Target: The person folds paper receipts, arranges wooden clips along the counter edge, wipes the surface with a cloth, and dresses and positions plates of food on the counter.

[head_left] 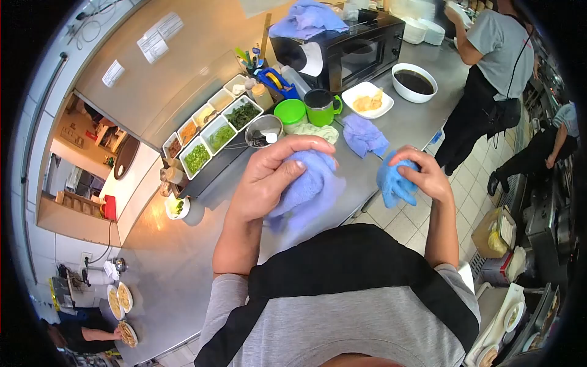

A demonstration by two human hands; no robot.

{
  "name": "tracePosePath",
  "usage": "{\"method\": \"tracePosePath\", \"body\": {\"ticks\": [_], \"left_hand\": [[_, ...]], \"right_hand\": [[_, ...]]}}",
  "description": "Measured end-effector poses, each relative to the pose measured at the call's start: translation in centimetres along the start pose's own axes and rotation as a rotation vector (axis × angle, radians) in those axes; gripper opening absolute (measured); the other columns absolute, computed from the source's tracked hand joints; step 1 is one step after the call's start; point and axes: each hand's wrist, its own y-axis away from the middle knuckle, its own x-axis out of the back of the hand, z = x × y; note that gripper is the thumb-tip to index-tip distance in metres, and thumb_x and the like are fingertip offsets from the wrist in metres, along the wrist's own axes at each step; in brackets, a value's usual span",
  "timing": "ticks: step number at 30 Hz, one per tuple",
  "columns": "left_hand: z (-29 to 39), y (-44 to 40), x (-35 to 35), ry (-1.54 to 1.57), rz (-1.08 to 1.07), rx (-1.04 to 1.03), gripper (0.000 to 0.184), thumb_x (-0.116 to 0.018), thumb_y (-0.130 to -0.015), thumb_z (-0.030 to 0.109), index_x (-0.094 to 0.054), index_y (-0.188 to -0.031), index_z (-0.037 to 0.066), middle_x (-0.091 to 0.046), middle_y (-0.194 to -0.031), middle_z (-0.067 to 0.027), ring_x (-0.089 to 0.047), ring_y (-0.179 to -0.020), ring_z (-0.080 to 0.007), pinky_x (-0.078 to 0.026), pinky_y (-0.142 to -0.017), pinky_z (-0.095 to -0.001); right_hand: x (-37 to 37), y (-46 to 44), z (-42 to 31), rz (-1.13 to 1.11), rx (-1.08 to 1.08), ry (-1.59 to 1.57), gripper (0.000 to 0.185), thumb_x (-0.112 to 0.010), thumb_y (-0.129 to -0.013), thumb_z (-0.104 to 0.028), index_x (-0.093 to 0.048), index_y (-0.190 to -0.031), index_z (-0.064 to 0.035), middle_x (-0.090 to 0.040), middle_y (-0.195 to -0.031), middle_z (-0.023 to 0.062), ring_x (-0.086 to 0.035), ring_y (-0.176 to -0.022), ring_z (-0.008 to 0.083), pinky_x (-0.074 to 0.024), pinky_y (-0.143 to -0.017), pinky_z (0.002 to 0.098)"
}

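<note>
We cannot read the papers [160, 37]; their print is too small. The lower end of the purple cloth [307, 183] blurs, and its folds hide some fingers of our left hand [272, 174]. The blue cloth [394, 183] hides part of our right hand [428, 174]. The top edge cuts off the nearer person [498, 55], and the dark rim crops another person [538, 150]. We cannot see beneath the dark liquid [414, 81].
</note>
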Motion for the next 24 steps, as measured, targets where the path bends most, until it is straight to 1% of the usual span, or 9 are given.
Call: {"method": "tracePosePath", "body": {"ticks": [3,4,8,11,12,15,18,20,24], "left_hand": [[0.2,-0.4,1.8,-0.363,0.181,0.041,0.036,-0.041,-0.083,-0.005,-0.060,-0.114,-0.001,-0.063,-0.109,-0.0090,-0.059,-0.101,-0.0169,-0.042,-0.092,-0.0277],[0.4,-0.7,1.8,-0.533,0.297,-0.056,0.038,-0.039,-0.081,-0.007,-0.061,-0.112,-0.001,-0.063,-0.108,-0.0083,-0.058,-0.102,-0.0157,-0.042,-0.092,-0.0273],[-0.2,-0.6,3.2,-0.528,0.530,-0.359,0.037,-0.039,-0.082,-0.008,-0.060,-0.112,-0.002,-0.062,-0.110,-0.0082,-0.057,-0.104,-0.0159,-0.041,-0.093,-0.0276],[-1.5,0.8,3.4,-0.650,0.592,-0.233,0.038,-0.039,-0.083,-0.008,-0.059,-0.114,0.000,-0.062,-0.110,-0.0109,-0.058,-0.103,-0.0199,-0.041,-0.094,-0.0281],[-2.2,1.6,3.7,-0.912,0.560,-0.106,0.034,-0.045,-0.086,-0.002,-0.058,-0.118,0.003,-0.058,-0.118,-0.0171,-0.056,-0.109,-0.0286,-0.040,-0.098,-0.0334],[-7.1,5.6,5.0,-1.331,0.356,0.261,0.035,-0.053,-0.088,0.010,-0.055,-0.123,0.006,-0.051,-0.128,-0.0228,-0.050,-0.117,-0.0369,-0.039,-0.101,-0.0402],[-10.8,11.2,5.3,-1.273,0.150,0.558,0.045,-0.058,-0.087,0.023,-0.050,-0.128,0.006,-0.046,-0.133,-0.0237,-0.046,-0.121,-0.0394,-0.039,-0.102,-0.0437],[-11.9,14.0,5.0,-1.259,0.148,0.671,0.047,-0.059,-0.086,0.024,-0.050,-0.129,0.006,-0.047,-0.132,-0.0231,-0.047,-0.120,-0.0388,-0.039,-0.101,-0.0432],[-11.5,17.5,4.5,-1.235,0.266,0.845,0.048,-0.060,-0.086,0.025,-0.050,-0.128,0.006,-0.049,-0.131,-0.0207,-0.048,-0.119,-0.0371,-0.040,-0.100,-0.0428]], "right_hand": [[-1.7,-2.8,-1.7,-0.035,0.065,0.140,0.015,-0.061,-0.081,-0.003,-0.064,-0.096,-0.0040,-0.060,-0.093,0.0051,-0.055,-0.087,0.0158,-0.0425,-0.079,0.0274],[-2.6,-3.7,-1.8,-0.039,0.135,0.141,0.015,-0.062,-0.081,-0.004,-0.064,-0.096,-0.0043,-0.060,-0.094,0.0052,-0.055,-0.087,0.0161,-0.0426,-0.078,0.0274],[-5.6,-6.0,-2.4,0.084,0.213,0.080,0.021,-0.065,-0.082,-0.008,-0.064,-0.103,-0.0068,-0.061,-0.098,0.0068,-0.056,-0.088,0.0183,-0.0435,-0.077,0.0280],[-7.1,-7.1,-1.8,0.102,0.151,0.126,0.030,-0.067,-0.083,-0.013,-0.061,-0.113,-0.0095,-0.060,-0.105,0.0098,-0.057,-0.091,0.0210,-0.0447,-0.079,0.0296],[-7.5,-7.2,-1.6,0.085,0.096,0.168,0.034,-0.067,-0.083,-0.015,-0.060,-0.116,-0.0105,-0.060,-0.108,0.0111,-0.058,-0.093,0.0222,-0.0451,-0.080,0.0303],[-10.2,-8.0,5.5,0.120,0.231,0.484,0.049,-0.067,-0.083,-0.028,-0.053,-0.128,-0.0154,-0.056,-0.119,0.0185,-0.059,-0.098,0.0326,-0.0479,-0.083,0.0357],[-15.0,-7.1,9.4,0.010,0.082,0.458,0.057,-0.068,-0.082,-0.035,-0.048,-0.134,-0.0201,-0.046,-0.132,0.0222,-0.053,-0.112,0.0353,-0.0433,-0.092,0.0422],[-19.2,-5.7,10.9,-0.176,0.257,0.739,0.061,-0.067,-0.081,-0.038,-0.045,-0.137,-0.0247,-0.042,-0.136,0.0206,-0.046,-0.120,0.0328,-0.0366,-0.097,0.0493],[-22.1,-5.9,9.9,-0.311,0.498,0.721,0.056,-0.066,-0.081,-0.034,-0.048,-0.133,-0.0253,-0.045,-0.134,0.0167,-0.046,-0.120,0.0297,-0.0344,-0.095,0.0519]]}}
